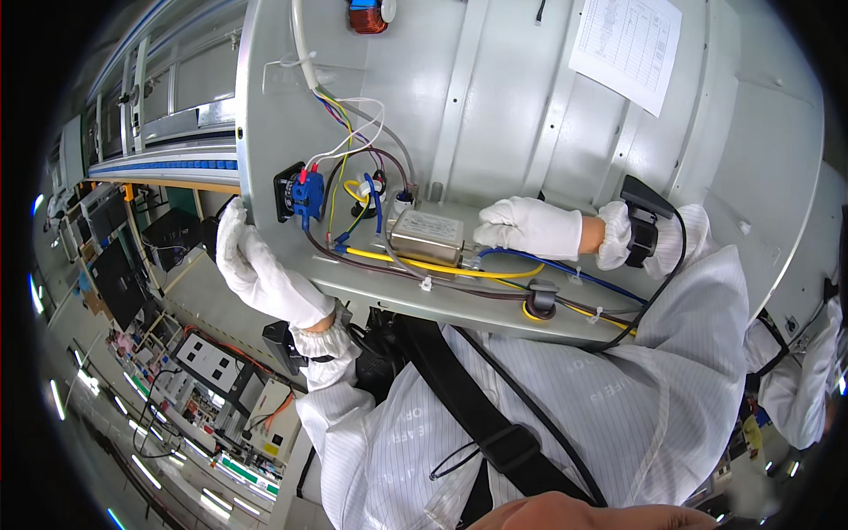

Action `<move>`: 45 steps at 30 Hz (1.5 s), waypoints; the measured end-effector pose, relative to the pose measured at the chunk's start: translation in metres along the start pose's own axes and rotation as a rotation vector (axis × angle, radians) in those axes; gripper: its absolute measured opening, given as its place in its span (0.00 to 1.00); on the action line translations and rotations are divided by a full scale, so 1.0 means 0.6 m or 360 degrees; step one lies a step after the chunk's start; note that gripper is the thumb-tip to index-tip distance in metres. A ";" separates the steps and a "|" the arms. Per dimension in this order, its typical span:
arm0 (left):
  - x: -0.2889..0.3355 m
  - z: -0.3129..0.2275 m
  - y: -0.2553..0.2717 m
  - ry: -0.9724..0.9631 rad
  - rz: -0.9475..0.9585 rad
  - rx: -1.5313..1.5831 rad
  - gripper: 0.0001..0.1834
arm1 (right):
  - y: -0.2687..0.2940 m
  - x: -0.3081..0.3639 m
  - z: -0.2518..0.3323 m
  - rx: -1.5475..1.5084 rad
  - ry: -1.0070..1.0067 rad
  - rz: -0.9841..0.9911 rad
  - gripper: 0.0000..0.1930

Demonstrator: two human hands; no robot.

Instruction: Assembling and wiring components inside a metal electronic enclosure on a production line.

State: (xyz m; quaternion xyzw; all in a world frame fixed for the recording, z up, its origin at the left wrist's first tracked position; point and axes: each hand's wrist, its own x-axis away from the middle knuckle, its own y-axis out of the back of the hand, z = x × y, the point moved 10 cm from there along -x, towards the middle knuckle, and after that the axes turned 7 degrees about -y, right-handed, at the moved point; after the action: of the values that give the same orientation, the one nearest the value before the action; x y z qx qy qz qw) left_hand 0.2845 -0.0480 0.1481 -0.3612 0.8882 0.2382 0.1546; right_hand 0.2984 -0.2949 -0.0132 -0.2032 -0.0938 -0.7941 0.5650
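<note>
My left hand (265,274), in a white glove, is at the outer side of the cabinet's left wall. Its fingers are bent against a dark knob-like part (210,235), which they partly cover. Inside that wall sits a blue switch (307,194) with red-tipped wires. My right hand (530,225), also gloved, is closed with curled fingers at the right end of a silver metal filter box (427,237). What its fingertips pinch, if anything, is hidden. A yellow cable (442,265) and a blue cable (521,254) run just below that hand.
The grey metal cabinet (495,115) surrounds the parts. A copper coil (366,19) is at the top, and a printed sheet (627,49) lies on the panel. A brown cable passes through a grey clamp (542,291) near the front edge. Another person's white sleeve (804,380) shows at right.
</note>
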 end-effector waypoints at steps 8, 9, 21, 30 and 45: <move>0.000 -0.104 0.001 -0.0278 0.0179 -0.0375 0.13 | 0.046 -0.010 0.080 0.0230 0.0250 -0.0242 0.11; 0.006 -0.147 -0.018 -0.0433 0.0450 -0.0420 0.12 | 0.049 -0.012 0.082 0.0184 0.0195 -0.0207 0.12; 0.149 -0.329 -0.192 -0.0773 0.1883 -0.0378 0.08 | 0.057 -0.063 0.266 0.0757 0.0622 -0.0489 0.11; 0.129 -0.298 -0.159 -0.0714 0.2513 -0.0259 0.10 | 0.005 -0.115 0.245 0.0991 0.0652 -0.0103 0.16; -0.053 -0.048 -0.081 -0.0294 0.0932 -0.0216 0.16 | -0.010 -0.132 0.210 0.0760 0.0142 0.0246 0.19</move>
State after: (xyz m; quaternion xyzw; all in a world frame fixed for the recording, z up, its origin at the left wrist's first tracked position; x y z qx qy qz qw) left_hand 0.3383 -0.0757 0.1714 -0.0764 0.9188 0.3630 0.1349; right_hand 0.3424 -0.1768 0.0666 -0.0352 -0.2379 -0.7121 0.6596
